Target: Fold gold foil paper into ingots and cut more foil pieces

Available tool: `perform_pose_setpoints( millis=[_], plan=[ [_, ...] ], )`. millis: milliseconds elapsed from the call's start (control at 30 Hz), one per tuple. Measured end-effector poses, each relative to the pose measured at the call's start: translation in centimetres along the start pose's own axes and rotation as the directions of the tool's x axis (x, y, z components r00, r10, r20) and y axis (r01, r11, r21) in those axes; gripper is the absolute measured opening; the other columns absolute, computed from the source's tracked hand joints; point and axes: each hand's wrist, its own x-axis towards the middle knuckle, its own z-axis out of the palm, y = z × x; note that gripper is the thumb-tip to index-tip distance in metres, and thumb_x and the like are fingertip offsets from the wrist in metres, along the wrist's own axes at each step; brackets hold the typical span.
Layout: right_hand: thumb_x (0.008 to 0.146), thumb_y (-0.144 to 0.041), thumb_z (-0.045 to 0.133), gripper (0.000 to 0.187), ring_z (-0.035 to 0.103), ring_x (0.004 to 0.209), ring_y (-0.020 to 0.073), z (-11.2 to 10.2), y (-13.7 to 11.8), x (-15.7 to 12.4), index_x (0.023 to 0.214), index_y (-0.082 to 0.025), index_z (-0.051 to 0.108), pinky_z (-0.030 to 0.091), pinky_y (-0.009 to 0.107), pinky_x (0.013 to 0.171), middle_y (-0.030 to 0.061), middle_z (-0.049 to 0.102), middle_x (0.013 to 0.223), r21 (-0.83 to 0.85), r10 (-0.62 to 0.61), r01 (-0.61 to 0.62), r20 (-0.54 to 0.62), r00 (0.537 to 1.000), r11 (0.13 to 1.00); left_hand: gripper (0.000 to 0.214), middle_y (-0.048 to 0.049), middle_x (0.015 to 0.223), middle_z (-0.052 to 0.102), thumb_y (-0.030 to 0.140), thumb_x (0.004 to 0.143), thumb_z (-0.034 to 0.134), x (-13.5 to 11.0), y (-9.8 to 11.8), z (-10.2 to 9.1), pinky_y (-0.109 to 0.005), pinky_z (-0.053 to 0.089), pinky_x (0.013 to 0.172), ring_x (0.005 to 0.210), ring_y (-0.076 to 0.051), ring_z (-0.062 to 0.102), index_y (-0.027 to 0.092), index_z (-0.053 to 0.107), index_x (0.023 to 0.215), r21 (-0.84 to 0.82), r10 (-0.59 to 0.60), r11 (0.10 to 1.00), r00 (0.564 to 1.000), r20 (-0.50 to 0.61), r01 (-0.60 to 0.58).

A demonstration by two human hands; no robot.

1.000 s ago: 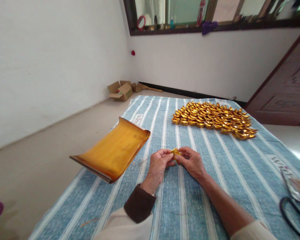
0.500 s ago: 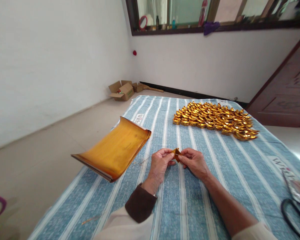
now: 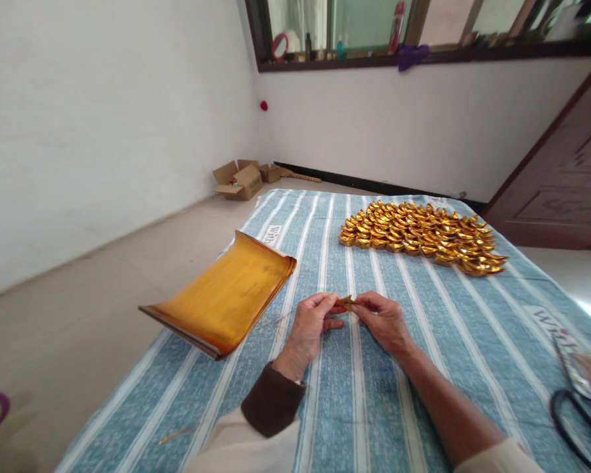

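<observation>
Between my two hands is a small folded piece of gold paper, held above the striped cloth. My left hand pinches its left end between thumb and fingers. On the other side, the fingertips of my right hand are closed on its right end. The fingers hide much of the paper. To the left lies a stack of gold paper sheets with curled edges. Many folded gold paper ingots stand in packed rows at the far right of the table.
A blue and white striped cloth covers the table. Black-handled scissors lie at the right edge. A thin gold scrap is near the front left. Open cardboard boxes sit on the floor by the wall.
The gold paper between my fingers now looks flatter and narrower, where before it stood more open. My left hand has shifted slightly left.
</observation>
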Motion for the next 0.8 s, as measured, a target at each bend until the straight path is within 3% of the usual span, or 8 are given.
perform_pose_setpoints(
  millis=[233,333,433,533,667,800],
  plan=[
    [0.085,-0.026,0.055,0.015,0.062,0.072,0.0161,-0.5,-0.5,-0.1,0.079,-0.023,0.068,0.048,0.029,0.07,0.0015,0.068,0.076,-0.18,-0.243,0.241,0.01,0.97,0.954,0.021,-0.0108,0.088,0.07,0.03,0.074,0.073,-0.3,0.5,-0.3,-0.024,0.054,0.052,0.078,-0.021,0.069,0.013,0.066,0.084,-0.045,-0.135,0.989,0.984,0.113,0.141],
    [0.086,-0.023,0.055,0.014,0.065,0.08,0.0175,-0.7,-0.6,0.0,0.082,-0.024,0.068,0.05,0.031,0.076,0.0027,0.07,0.082,-0.189,-0.322,0.319,0.017,0.947,0.929,0.02,-0.0106,0.085,0.071,0.025,0.075,0.072,-0.4,0.9,-0.5,-0.023,0.053,0.052,0.071,-0.019,0.07,0.013,0.065,0.089,-0.056,-0.238,0.966,0.949,0.205,0.254],
    [0.085,-0.02,0.056,0.013,0.065,0.087,0.0178,-0.7,-0.5,0.0,0.086,-0.024,0.068,0.05,0.033,0.082,0.0033,0.07,0.089,-0.167,-0.372,0.374,0.046,0.927,0.912,0.019,-0.0088,0.08,0.071,0.016,0.071,0.072,-0.5,0.9,-0.6,-0.021,0.053,0.053,0.065,-0.016,0.069,0.012,0.066,0.089,-0.085,-0.269,0.953,0.942,0.203,0.29],
    [0.084,-0.018,0.055,0.016,0.064,0.094,0.0186,-0.6,-0.4,0.0,0.088,-0.025,0.069,0.05,0.036,0.087,0.0049,0.068,0.098,-0.168,-0.372,0.375,0.049,0.927,0.912,0.021,-0.0079,0.078,0.07,0.013,0.07,0.072,-0.5,0.7,-0.5,-0.021,0.052,0.053,0.062,-0.014,0.067,0.012,0.065,0.09,-0.09,-0.23,0.965,0.959,0.164,0.247],
    [0.082,-0.017,0.054,0.021,0.062,0.1,0.0196,-0.5,-0.6,-0.2,0.093,-0.024,0.07,0.049,0.038,0.091,0.0066,0.066,0.105,-0.151,-0.335,0.332,0.01,0.942,0.931,0.026,-0.0077,0.082,0.071,0.016,0.066,0.075,-0.5,0.2,-0.1,-0.02,0.05,0.052,0.066,-0.015,0.067,0.013,0.065,0.09,-0.018,-0.069,0.997,0.996,0.054,0.07],
    [0.082,-0.024,0.059,0.016,0.062,0.097,0.0206,-0.1,-0.9,-0.4,0.093,-0.023,0.07,0.053,0.035,0.081,0.0078,0.066,0.103,-0.067,-0.27,0.27,0.003,0.963,0.961,0.031,-0.0083,0.085,0.073,0.017,0.064,0.077,-0.6,0.0,0.5,-0.021,0.05,0.054,0.07,-0.017,0.068,0.013,0.066,0.092,0.073,0.051,0.996,0.998,-0.032,-0.048]
  ],
)
